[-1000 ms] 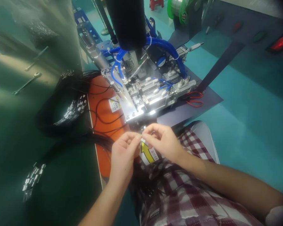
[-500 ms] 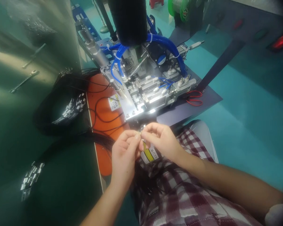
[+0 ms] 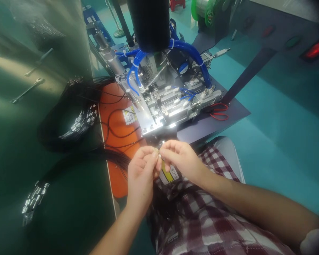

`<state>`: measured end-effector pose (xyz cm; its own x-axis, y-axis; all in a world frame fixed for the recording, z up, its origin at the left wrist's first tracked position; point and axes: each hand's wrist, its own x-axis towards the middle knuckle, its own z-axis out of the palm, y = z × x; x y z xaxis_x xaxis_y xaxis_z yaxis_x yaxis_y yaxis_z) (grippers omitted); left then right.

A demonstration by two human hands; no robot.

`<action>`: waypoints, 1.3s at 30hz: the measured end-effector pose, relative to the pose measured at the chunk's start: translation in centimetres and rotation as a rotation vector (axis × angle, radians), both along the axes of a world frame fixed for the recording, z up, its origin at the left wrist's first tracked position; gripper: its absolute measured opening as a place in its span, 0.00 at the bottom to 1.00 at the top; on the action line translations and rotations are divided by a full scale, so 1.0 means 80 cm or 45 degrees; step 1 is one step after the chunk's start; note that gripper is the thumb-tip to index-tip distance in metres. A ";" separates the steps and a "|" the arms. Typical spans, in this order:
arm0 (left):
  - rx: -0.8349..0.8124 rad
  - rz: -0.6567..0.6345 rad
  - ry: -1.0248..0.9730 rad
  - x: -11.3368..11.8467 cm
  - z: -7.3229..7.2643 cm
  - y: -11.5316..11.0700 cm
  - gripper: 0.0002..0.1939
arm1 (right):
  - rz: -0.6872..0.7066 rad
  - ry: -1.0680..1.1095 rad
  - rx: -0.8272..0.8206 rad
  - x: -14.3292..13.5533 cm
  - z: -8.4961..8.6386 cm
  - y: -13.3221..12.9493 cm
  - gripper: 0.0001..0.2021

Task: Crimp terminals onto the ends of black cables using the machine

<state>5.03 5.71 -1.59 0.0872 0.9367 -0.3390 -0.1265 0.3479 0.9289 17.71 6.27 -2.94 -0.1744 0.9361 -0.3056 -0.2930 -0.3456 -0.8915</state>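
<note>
My left hand (image 3: 143,170) is closed in a pinch, thumb against forefinger, in front of the machine. Facing it, my right hand (image 3: 182,159) pinches too, and the fingertips of both nearly meet. A tiny pale piece shows between them, too small and covered to name. Just beyond the fingers is the front edge of the metal machine (image 3: 172,109), with its clamps and blue air tubes. Below the fingertips sits a white and yellow label (image 3: 168,174). A bundle of black cables (image 3: 114,156) runs up to the left of my left hand.
On the green table at left lie coiled black cables (image 3: 49,131) with shiny metal ends, and a wrench (image 3: 26,91). An orange board (image 3: 119,124) borders the machine. Red-handled scissors (image 3: 219,112) lie at its right. A black cylinder (image 3: 149,24) hangs above.
Both hands keep their pinch at nearly the same place, with only slight finger movement. The whole view has shifted a little.
</note>
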 end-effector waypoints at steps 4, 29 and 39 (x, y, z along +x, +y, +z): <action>-0.068 0.024 -0.079 -0.002 0.002 0.002 0.08 | -0.114 -0.470 0.404 0.000 -0.001 -0.010 0.05; 0.001 -0.049 -0.009 -0.005 -0.007 0.001 0.11 | 0.036 -0.191 0.159 0.006 -0.005 0.001 0.05; -0.062 -0.378 0.225 -0.021 0.008 0.006 0.08 | -0.229 -0.482 0.383 0.013 -0.008 0.006 0.06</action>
<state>3.35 6.15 -0.97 0.2895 0.8618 -0.4166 0.1485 0.3896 0.9090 18.73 6.72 -3.58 0.0678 0.9973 -0.0286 0.0383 -0.0313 -0.9988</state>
